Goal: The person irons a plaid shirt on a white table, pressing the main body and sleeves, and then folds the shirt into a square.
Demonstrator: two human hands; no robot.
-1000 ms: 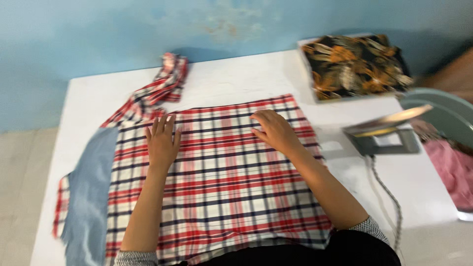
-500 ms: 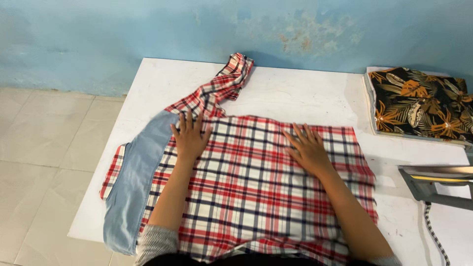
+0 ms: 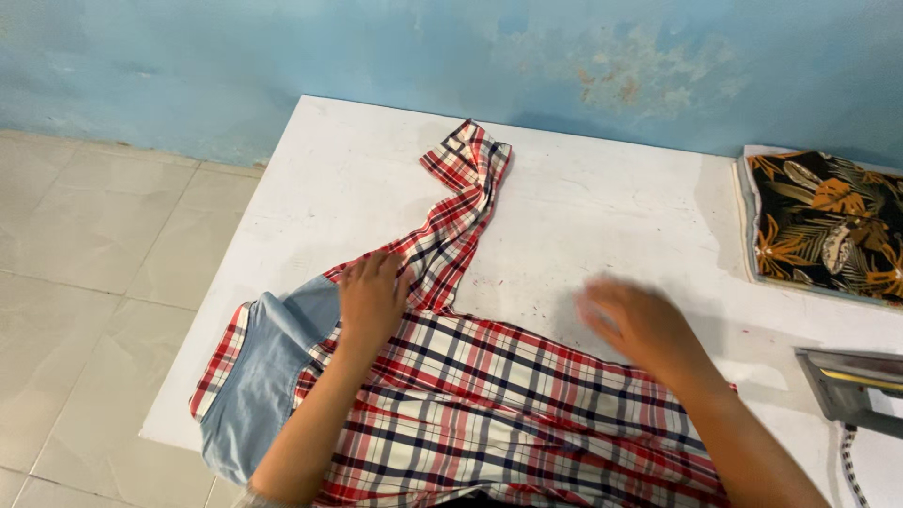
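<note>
Red, white and navy plaid cotton shirt (image 3: 489,414) is spread flat on the white surface (image 3: 602,216), one sleeve (image 3: 461,207) trailing up toward the blue wall, pale blue lining (image 3: 273,367) showing at the left edge. Left hand (image 3: 372,299) lies flat on the shirt right by the sleeve's base, fingers (image 3: 381,268) together and stretched out, gripping nothing. Right hand (image 3: 640,325) is blurry at the shirt's top edge; looks open and empty, fingers loosely spread, but can't tell if it's touching the cloth.

What could go wrong imo: the grey iron (image 3: 851,386) sits near the right forearm, so a wide sweep could bump it. The shirt also hangs over the near edge, so an uneven pull could drag it off or bunch up creases. The folded black and orange leaf-print fabric (image 3: 828,226) is well apart, no worry there.
</note>
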